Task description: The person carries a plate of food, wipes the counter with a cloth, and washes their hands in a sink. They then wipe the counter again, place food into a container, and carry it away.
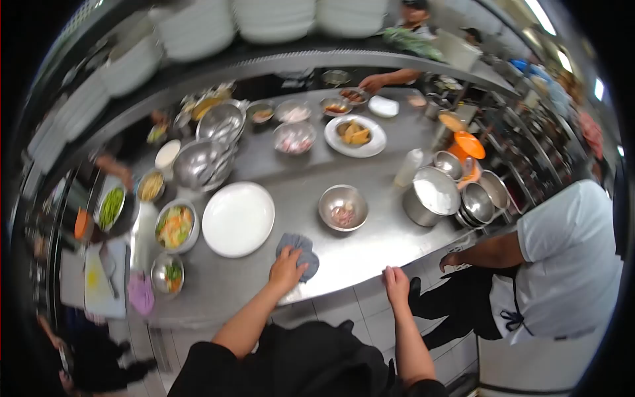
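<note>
My left hand (286, 270) presses a crumpled grey cloth (307, 257) against the steel table (317, 271), its fingers bent over the cloth. Just beyond the cloth lies a large white plate (238, 220) with nothing on it. A steel bowl (343, 208) holding a little pale pink food stands ahead, between my two hands. By the table's front edge, my right hand (397, 286) is closed with its fingers curled in. Whether anything small is inside it is hidden.
Bowls of cut vegetables (176, 227) stand at left, near a cutting board (106, 278) with a knife. A pot (431, 197) and squeeze bottle (409, 168) stand at right. A co-worker in a white shirt (562, 258) is close on my right. A shelf of plates (274, 20) hangs overhead.
</note>
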{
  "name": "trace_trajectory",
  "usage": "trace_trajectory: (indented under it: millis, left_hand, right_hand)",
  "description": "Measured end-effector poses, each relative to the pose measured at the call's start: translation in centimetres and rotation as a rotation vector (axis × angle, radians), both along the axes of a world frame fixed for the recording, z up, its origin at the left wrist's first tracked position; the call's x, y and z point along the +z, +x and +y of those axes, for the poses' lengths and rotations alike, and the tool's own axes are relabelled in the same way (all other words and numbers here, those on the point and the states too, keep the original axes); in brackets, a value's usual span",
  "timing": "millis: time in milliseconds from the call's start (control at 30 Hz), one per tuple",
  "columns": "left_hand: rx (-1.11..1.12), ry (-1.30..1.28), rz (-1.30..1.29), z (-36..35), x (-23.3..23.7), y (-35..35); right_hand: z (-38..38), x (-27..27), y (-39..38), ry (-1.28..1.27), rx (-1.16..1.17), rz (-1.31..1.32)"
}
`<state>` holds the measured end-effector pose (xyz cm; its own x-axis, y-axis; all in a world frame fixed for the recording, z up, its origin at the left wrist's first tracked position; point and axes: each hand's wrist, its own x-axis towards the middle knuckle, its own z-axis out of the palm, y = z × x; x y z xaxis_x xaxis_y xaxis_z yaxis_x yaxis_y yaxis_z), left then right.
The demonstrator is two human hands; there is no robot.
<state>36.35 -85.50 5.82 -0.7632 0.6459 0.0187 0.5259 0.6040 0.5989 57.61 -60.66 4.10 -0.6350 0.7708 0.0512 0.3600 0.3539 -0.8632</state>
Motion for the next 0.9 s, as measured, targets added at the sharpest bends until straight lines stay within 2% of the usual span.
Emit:
trace_trajectory:
  millis: [67,100,133,167,200,233,267,300,367,467,533,567,633,667,700,733,767,900]
  left_hand:
    - [0.057,-0.015,-0.025,0.3,0.0,0.4]
    - [0.066,-0.009,-0.012,0.6,0.1,0.3]
    - [0.097,-0.016,-0.041,0.9,0.1,0.3]
    - [0.103,0.018,0.003,0.8,0.0,0.4]
    - [0.106,0.045,0.040,0.6,-0.3,0.7]
    - [0.127,0.027,0.001,0.5,-0.7,0.8]
    - [0.113,0.122,0.034,0.7,-1.1,0.4]
    - [0.098,0.219,0.073,0.7,-1.7,0.4]
    - [0.078,0.244,0.046,0.6,-2.2,0.0]
    - [0.084,0.237,0.000,0.8,-1.6,0.0]
    - [0.119,0.180,-0.088,1.2,-1.4,-0.6]
    - [0.132,0.183,-0.075,1.3,-2.3,-1.0]
    - [0.135,0.261,-0.152,1.4,-3.5,-2.2]
    - [0.146,0.260,-0.135,1.4,-2.8,-2.6]
    - [0.180,0.170,-0.102,1.8,-1.6,-2.8]
    - [0.214,0.081,-0.075,2.1,-0.9,-3.1]
    - [0.223,0.085,-0.068,2.4,-0.7,-3.5]
    - [0.280,0.040,-0.001,3.6,-1.2,-5.1]
  right_hand:
    - [-0.5,5.8,-4.6,-0.081,0.248,0.060]
    - [-0.6,6.9,-7.0,-0.108,0.406,0.117]
    - [-1.3,9.1,-9.1,0.003,0.554,0.130]
    - [-3.3,13.0,-10.8,-0.046,0.668,0.213]
    - [-4.1,15.3,-12.6,0.143,0.860,0.280]
    - [-5.7,19.5,-13.7,0.160,1.008,0.260]
    - [-7.2,22.9,-14.8,0.210,1.127,0.322]
    - [-8.7,25.3,-15.6,0.272,1.168,0.387]
    - [-10.7,29.5,-17.7,0.263,1.266,0.455]
    - [-11.1,31.5,-20.0,0.289,1.270,0.392]
    - [-9.9,28.5,-20.6,0.260,1.368,0.291]
    - [-9.3,26.5,-20.5,0.060,1.447,0.193]
    - [-8.0,21.0,-19.7,-0.052,1.452,0.028]
    - [-7.7,18.2,-18.8,-0.137,1.415,-0.007]
    - [-7.5,16.5,-17.6,-0.371,1.366,-0.123]
    - [-6.7,12.8,-16.5,-0.477,1.321,-0.165]
    - [-6.5,11.5,-15.2,-0.611,1.242,-0.259]
    - [-3.3,5.1,-11.0,-0.766,1.041,-0.409]
